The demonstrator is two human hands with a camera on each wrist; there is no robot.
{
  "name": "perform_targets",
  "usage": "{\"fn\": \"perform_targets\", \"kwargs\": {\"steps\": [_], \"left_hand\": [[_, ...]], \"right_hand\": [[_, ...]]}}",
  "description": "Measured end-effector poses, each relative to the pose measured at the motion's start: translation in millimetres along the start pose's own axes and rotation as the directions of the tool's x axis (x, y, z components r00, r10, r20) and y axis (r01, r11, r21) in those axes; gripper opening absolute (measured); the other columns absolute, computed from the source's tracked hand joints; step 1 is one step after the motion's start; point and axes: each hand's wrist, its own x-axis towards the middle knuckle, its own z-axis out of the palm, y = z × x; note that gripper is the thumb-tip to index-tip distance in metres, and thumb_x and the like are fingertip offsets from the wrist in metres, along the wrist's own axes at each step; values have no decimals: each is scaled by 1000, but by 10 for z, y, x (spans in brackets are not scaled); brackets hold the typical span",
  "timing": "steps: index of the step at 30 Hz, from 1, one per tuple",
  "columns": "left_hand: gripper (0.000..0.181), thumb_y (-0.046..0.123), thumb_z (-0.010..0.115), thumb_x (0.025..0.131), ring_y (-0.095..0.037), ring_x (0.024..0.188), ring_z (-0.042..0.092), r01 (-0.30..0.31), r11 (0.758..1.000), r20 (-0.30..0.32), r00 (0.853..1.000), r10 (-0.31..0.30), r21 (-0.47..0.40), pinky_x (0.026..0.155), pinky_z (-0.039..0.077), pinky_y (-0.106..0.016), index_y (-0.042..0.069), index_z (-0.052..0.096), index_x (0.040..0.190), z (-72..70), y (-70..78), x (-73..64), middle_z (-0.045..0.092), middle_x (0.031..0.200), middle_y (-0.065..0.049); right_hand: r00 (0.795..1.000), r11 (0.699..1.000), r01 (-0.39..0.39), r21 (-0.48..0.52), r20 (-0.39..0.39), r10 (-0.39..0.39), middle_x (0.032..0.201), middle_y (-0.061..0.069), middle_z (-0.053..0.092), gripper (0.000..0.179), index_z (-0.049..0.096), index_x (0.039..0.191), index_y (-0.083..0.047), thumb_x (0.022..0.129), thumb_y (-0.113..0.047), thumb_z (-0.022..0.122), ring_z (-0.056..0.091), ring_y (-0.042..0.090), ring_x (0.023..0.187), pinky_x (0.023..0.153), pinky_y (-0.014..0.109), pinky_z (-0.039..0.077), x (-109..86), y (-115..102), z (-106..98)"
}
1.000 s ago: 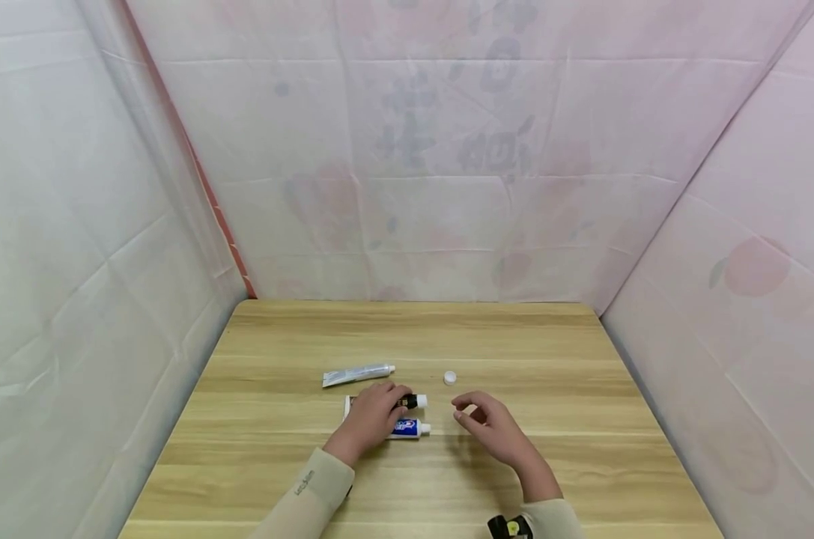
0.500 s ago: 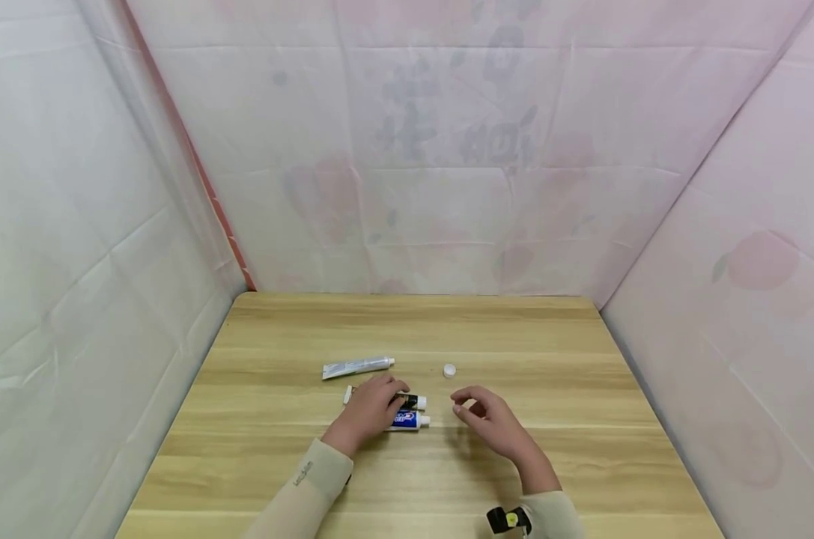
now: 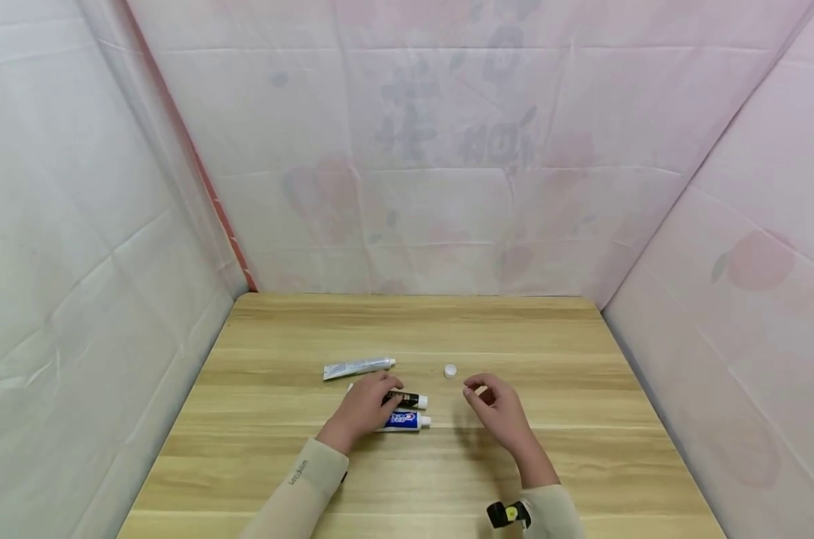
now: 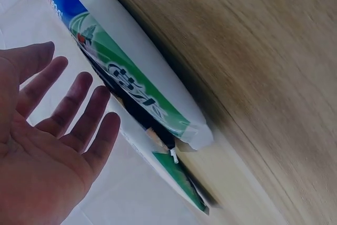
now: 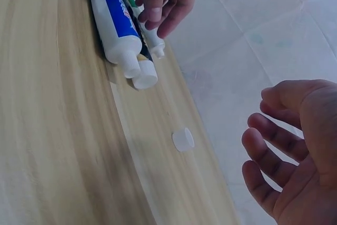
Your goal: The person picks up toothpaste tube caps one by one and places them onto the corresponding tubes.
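Observation:
My left hand hovers over two toothpaste tubes, its fingers spread and gripping nothing in the left wrist view. Beneath it lies a black toothpaste tube with a white cap. Nearer me, alongside, is a blue, white and green toothpaste tube, whose white cap points right. A silvery-white toothpaste tube lies farther back; its narrow white nozzle is bare. My right hand hangs above the table with loosely bent fingers and holds nothing. Just beyond it stands a loose white cap.
The wooden table carries all the tubes. Pale fabric sheets close off its back and both sides. A small black device sits at my right wrist.
My left hand has drawn slightly left, showing more of the black tube. My right hand has shifted a little right and away from me. The tubes and the loose cap stay in place.

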Motion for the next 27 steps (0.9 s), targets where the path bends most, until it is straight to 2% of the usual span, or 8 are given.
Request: {"fn": "perform_targets", "kwargs": {"steps": [6, 12, 16, 20, 23, 27], "left_hand": [[25, 19, 71, 103, -28, 114, 68, 14, 1000, 5, 1000, -14, -12, 101, 56, -48, 8, 75, 125, -28, -28, -3, 73, 119, -6], [30, 19, 71, 103, -32, 122, 67, 15, 1000, 0, 1000, -15, -16, 105, 55, -50, 6, 72, 130, -50, -62, 9, 71, 127, -10], [34, 17, 70, 104, -35, 123, 65, 11, 1000, -3, 1000, -11, -15, 108, 53, -52, 5, 69, 135, -95, -93, 12, 70, 131, -13], [36, 16, 70, 103, -34, 114, 66, 2, 1000, -6, 1000, -2, -7, 101, 55, -52, 4, 68, 137, -142, -137, 20, 71, 126, -14], [36, 17, 72, 103, -30, 106, 65, 2, 1000, -14, 1000, -2, 29, 95, 56, -50, 4, 69, 137, -148, -186, 32, 71, 120, -14], [38, 20, 75, 101, -27, 102, 62, 23, 998, -20, 1000, -22, 57, 88, 54, -48, 7, 69, 137, -132, -243, 53, 66, 119, -12]], "right_hand": [[1000, 1000, -4, -19, 15, 4, 108, 9, 73, 12, 76, 114, -12, 103, -17, 73, 59, 13, 71, 60, 26, 50, 133, 15, -22], [1000, 999, -9, -33, 20, 10, 111, 15, 72, 23, 74, 120, -3, 100, -13, 76, 61, 17, 76, 63, 26, 51, 208, 20, -20], [999, 999, -29, -42, 38, 30, 115, 19, 71, 27, 73, 122, -1, 98, -12, 78, 63, 18, 81, 69, 25, 52, 246, 33, 17], [997, 997, -47, -58, 56, 51, 117, 20, 69, 30, 72, 124, 0, 97, -12, 79, 63, 21, 82, 69, 24, 51, 296, 66, 78], [996, 996, -65, -62, 56, 68, 117, 21, 68, 32, 72, 125, 0, 96, -11, 80, 61, 24, 81, 66, 26, 50, 328, 86, 118], [995, 993, -84, -87, 53, 89, 119, 22, 68, 37, 71, 128, 0, 95, -12, 81, 60, 21, 80, 66, 28, 50, 367, 127, 147]]}}
